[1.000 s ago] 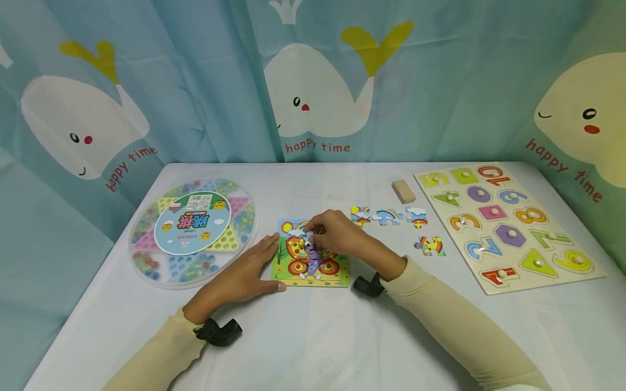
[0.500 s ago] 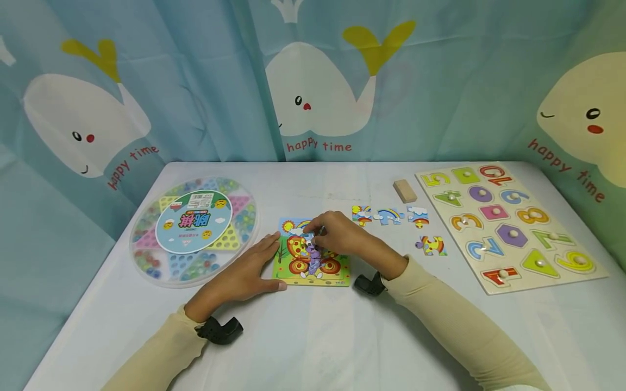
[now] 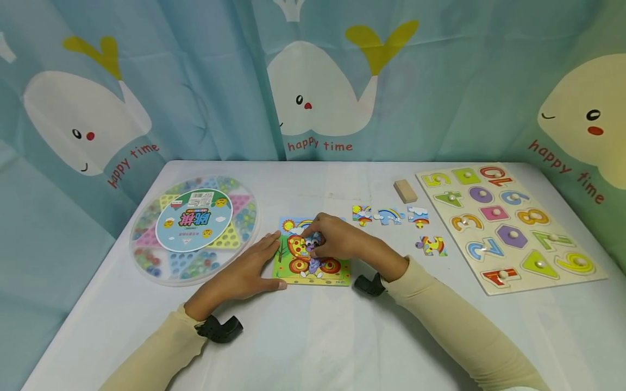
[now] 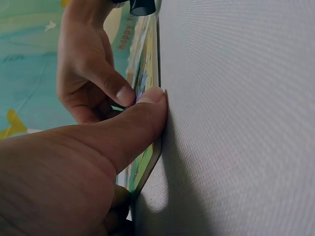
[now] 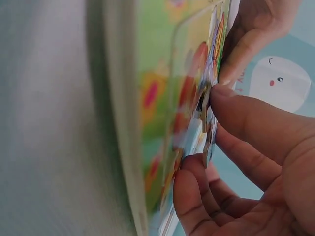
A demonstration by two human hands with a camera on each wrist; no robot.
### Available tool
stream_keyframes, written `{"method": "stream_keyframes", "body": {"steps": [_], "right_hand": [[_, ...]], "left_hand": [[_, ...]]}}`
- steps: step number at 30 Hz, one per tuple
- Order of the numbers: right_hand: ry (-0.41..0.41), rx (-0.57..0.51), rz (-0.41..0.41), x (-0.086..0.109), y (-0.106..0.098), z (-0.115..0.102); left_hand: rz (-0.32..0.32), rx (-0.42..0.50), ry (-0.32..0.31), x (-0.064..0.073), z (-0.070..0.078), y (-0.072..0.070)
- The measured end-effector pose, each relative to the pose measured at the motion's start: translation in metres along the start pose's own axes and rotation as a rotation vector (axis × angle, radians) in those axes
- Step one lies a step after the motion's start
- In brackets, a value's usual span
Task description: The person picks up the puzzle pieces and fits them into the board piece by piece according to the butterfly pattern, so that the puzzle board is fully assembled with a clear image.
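Observation:
A small butterfly jigsaw board (image 3: 288, 276) lies flat on the table, with a purple character in its middle. Along its left side rests my left hand (image 3: 244, 274), fingers fairly straight and thumb at the lower left corner; in the left wrist view that thumb (image 4: 142, 115) touches the board's edge. Over the upper middle of the picture, my right hand (image 3: 339, 237) pinches a puzzle piece (image 5: 205, 115) between thumb and fingers. That piece stands slightly raised and tilted in the right wrist view. The hand hides the board's upper right part.
Loose puzzle pieces (image 3: 389, 216) lie right of the board, with another piece (image 3: 431, 246) nearer. Behind them sits a wooden block (image 3: 405, 191). A number peg board (image 3: 469, 271) is at the right, a round marble game box (image 3: 193, 222) at the left. A whale-print curtain (image 3: 220, 108) hangs behind.
The right hand's fingers have shifted slightly over the board and stand a little wider apart. More of the purple character's face shows between them. The left hand stays in place.

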State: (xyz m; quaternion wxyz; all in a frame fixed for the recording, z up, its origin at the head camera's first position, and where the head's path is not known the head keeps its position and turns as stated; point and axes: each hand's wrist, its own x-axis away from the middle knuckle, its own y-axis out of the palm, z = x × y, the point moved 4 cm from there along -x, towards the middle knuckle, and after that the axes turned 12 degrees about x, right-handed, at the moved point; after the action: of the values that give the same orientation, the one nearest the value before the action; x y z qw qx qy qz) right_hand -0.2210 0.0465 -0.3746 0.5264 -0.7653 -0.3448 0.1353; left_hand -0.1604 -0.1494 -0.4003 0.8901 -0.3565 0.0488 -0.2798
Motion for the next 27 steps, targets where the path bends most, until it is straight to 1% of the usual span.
{"method": "stream_keyframes", "body": {"steps": [9, 13, 17, 23, 27], "right_hand": [[0.009, 0.042, 0.007, -0.0008, 0.0027, 0.0005], [0.006, 0.058, 0.023, -0.0005, 0.0024, 0.0012], [0.022, 0.063, 0.036, 0.0006, 0.0013, 0.0015], [0.023, 0.055, 0.043, 0.0023, 0.0009, 0.0017], [0.028, 0.027, 0.039, 0.0016, 0.0024, 0.0013]], "left_hand": [[-0.003, -0.008, -0.007, -0.0008, -0.0010, 0.0006], [-0.003, -0.005, -0.002, -0.0009, -0.0011, 0.0007], [-0.003, -0.007, -0.008, -0.0011, -0.0007, 0.0006], [0.000, -0.009, -0.009, -0.0011, -0.0007, 0.0005], [-0.001, -0.007, -0.014, -0.0007, -0.0014, 0.0011]]}}
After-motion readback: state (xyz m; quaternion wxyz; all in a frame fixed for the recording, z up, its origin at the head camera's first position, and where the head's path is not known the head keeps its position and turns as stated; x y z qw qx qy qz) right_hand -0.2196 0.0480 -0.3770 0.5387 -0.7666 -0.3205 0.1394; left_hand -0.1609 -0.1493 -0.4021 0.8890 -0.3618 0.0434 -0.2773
